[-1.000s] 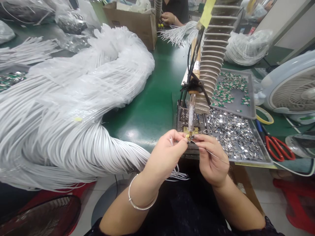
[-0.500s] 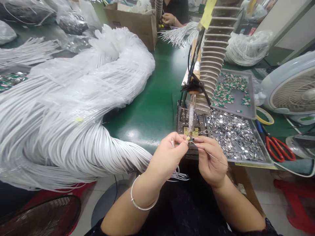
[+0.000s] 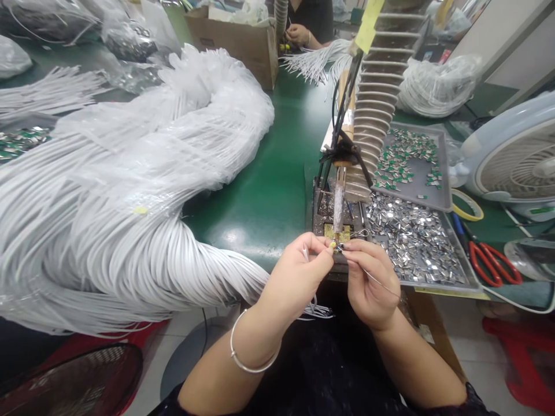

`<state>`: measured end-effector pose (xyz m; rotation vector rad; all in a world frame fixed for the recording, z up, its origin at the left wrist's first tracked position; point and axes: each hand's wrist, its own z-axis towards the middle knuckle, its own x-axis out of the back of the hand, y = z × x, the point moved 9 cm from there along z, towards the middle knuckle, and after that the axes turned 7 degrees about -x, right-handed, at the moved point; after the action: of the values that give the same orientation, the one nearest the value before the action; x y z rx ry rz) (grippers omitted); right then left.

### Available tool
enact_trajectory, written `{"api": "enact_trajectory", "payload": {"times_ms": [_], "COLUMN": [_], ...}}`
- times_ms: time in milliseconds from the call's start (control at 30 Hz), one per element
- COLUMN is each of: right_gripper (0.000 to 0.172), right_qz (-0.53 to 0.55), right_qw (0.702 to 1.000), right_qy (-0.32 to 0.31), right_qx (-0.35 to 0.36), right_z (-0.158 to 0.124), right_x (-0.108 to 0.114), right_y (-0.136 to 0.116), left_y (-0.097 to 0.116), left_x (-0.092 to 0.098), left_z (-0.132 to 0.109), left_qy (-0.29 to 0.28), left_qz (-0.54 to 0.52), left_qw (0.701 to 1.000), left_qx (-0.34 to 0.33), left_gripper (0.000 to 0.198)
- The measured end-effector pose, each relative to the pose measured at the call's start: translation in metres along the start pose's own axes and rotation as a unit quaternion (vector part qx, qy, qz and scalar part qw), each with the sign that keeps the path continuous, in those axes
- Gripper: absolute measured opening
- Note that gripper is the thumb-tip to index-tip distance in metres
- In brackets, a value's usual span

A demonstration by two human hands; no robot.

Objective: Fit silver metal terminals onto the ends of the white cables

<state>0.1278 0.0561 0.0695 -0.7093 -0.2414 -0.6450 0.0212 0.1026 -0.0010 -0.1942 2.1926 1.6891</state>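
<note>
My left hand [image 3: 299, 271] is closed in a pinch on a white cable [image 3: 306, 254] whose end is at the fingertips. My right hand [image 3: 373, 277] pinches a thin silver solder wire [image 3: 381, 285] that trails back across the palm. The fingertips of both hands almost meet just under the tip of a fixed soldering iron [image 3: 339, 202], which points downward. Some small part lies between them, too small to make out. Under the iron is a stand base holding a yellow sponge [image 3: 344, 232].
A large bundle of white cables [image 3: 130, 231] in plastic covers the left. At right stand a tray of metal connector shells [image 3: 416, 242], a tray of green boards [image 3: 411, 167], red-handled pliers [image 3: 494, 263] and a fan [image 3: 515, 156]. A ribbed hose [image 3: 381, 86] hangs behind the iron; a co-worker's hand [image 3: 298, 34] is beyond.
Both hands stay almost where they were under the iron tip. The right fingers have shifted very slightly, and the whole view has moved a few pixels.
</note>
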Motion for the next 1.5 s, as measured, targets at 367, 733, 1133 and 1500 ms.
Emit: {"api": "enact_trajectory", "payload": {"times_ms": [367, 733, 1133, 1500], "right_gripper": [0.026, 0.029, 0.024, 0.025], "right_qz": [-0.007, 0.023, 0.052, 0.034], "right_qw": [1.000, 1.000, 0.996, 0.998], "right_qy": [0.006, 0.013, 0.024, 0.016], "right_qx": [0.027, -0.015, -0.075, -0.054], "right_z": [-0.001, -0.009, -0.018, -0.012], "right_x": [0.000, 0.004, 0.006, 0.003], "right_y": [-0.007, 0.002, 0.022, 0.014], "left_y": [0.003, -0.004, -0.017, -0.014], "left_x": [-0.003, -0.004, -0.002, -0.003], "left_z": [-0.002, -0.002, -0.001, 0.000], "left_qy": [-0.015, -0.011, -0.021, -0.020], "left_qz": [0.012, -0.014, 0.016, 0.028], "left_qw": [1.000, 1.000, 0.999, 0.999], "left_qx": [0.000, 0.011, 0.038, 0.038], "left_gripper": [0.018, 0.018, 0.020, 0.021]}}
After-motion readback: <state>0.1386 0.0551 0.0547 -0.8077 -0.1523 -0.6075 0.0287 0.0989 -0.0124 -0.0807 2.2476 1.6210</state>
